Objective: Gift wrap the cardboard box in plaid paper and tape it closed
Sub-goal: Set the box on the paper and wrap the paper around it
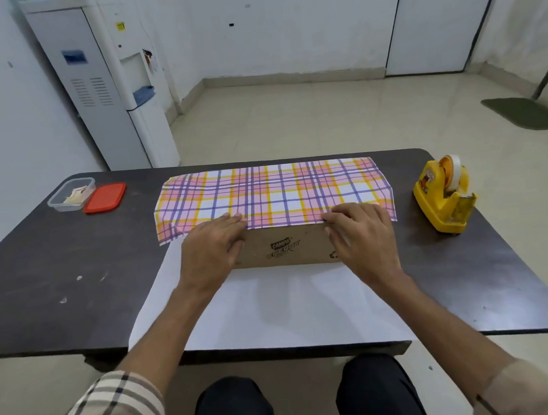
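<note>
A brown cardboard box (284,249) with dark print lies on the dark table (32,271). Plaid paper (271,194) in pink, purple and yellow is folded over its top from the far side, and its white underside (271,307) spreads towards me. My left hand (210,249) lies flat on the box's left end, fingertips pressing the paper's edge. My right hand (360,234) presses the same edge at the right end. Both hands hold the paper down against the box's near top edge.
A yellow tape dispenser (443,193) stands to the right of the box. At the table's far left sit a clear plastic container (71,194) and its red lid (105,197). A white water dispenser (106,86) stands behind the table.
</note>
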